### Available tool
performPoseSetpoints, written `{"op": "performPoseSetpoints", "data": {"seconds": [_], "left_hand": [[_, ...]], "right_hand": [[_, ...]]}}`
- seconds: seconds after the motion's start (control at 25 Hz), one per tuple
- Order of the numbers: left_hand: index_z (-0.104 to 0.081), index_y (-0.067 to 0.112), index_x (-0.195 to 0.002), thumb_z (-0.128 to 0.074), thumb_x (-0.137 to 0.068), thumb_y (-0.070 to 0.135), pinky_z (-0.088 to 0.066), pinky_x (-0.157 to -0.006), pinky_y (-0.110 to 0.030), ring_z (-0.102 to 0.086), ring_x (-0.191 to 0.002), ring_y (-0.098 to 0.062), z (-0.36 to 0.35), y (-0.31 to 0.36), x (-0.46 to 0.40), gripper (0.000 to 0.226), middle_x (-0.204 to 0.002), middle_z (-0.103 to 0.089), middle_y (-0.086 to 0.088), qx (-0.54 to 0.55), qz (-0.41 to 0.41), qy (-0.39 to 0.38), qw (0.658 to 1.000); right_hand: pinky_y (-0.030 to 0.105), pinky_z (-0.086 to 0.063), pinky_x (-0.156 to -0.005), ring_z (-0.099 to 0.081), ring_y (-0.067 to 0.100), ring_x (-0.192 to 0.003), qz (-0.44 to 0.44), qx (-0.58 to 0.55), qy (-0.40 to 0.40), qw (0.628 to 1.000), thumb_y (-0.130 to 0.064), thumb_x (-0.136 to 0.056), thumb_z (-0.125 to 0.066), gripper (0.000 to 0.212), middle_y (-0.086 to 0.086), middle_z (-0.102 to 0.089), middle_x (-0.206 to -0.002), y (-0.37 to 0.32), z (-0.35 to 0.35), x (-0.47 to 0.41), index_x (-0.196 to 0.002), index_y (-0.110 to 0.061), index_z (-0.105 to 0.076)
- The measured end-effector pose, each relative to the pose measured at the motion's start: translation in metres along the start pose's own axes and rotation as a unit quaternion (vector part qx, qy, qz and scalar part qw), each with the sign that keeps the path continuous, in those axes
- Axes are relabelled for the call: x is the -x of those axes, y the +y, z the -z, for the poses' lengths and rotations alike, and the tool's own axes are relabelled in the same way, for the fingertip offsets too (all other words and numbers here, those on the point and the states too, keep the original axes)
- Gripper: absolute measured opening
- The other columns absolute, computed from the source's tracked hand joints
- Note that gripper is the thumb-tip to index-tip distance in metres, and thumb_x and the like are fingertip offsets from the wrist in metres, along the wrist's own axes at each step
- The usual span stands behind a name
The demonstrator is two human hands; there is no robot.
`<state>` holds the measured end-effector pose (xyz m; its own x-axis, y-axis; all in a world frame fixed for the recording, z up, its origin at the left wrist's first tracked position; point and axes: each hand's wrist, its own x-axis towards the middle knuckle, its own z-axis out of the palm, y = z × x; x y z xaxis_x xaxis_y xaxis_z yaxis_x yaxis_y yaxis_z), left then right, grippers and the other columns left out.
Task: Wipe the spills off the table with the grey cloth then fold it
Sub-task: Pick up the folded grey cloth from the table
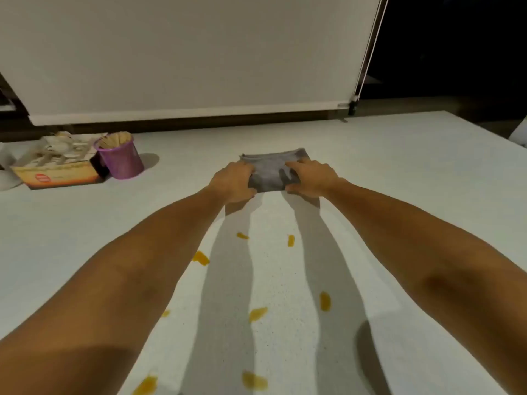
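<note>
A folded grey cloth (271,171) lies on the white table (399,181), far from me at the centre. My left hand (232,182) grips its left edge and my right hand (312,176) grips its right edge, both arms stretched out. Several yellow-orange spills mark the table nearer to me, among them one (201,258) by my left forearm, one (325,301) by my right forearm and one (254,381) at the bottom.
At the far left stands a purple cup (121,159) full of wooden sticks, beside an orange-and-white box (57,173) holding white utensils. A white roller blind (185,52) hangs behind the table. The table's right edge runs diagonally at the far right.
</note>
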<state>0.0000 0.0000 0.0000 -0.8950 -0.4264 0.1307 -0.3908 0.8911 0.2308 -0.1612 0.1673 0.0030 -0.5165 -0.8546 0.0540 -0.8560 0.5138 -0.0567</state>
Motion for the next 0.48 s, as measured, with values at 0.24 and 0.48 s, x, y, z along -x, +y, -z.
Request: {"op": "performPoseSetpoints", "data": {"seconds": [0.24, 0.48], "left_hand": [[-0.055, 0.015, -0.129, -0.067, -0.089, 0.028, -0.048, -0.087, -0.034, -0.060, -0.103, -0.029, -0.010, 0.007, -0.012, 0.043, -0.122, -0.061, -0.012, 0.035, -0.001, -0.035, 0.999], [-0.059, 0.010, -0.121, -0.060, -0.094, 0.014, -0.049, -0.083, -0.035, -0.057, -0.086, -0.025, 0.011, 0.014, -0.014, 0.027, -0.112, -0.062, -0.013, -0.033, 0.044, 0.019, 0.998]], "right_hand": [[0.040, -0.051, -0.085, -0.062, 0.031, -0.098, -0.042, 0.001, -0.015, 0.999, -0.043, -0.099, -0.060, 0.039, 0.012, -0.065, -0.119, 0.000, -0.007, -0.012, -0.131, -0.022, -0.059], [0.036, -0.042, -0.081, -0.053, 0.020, -0.076, -0.062, 0.012, 0.080, 0.995, -0.031, -0.104, -0.052, 0.019, 0.009, -0.066, -0.101, -0.016, 0.007, -0.010, -0.105, -0.017, -0.064]]}}
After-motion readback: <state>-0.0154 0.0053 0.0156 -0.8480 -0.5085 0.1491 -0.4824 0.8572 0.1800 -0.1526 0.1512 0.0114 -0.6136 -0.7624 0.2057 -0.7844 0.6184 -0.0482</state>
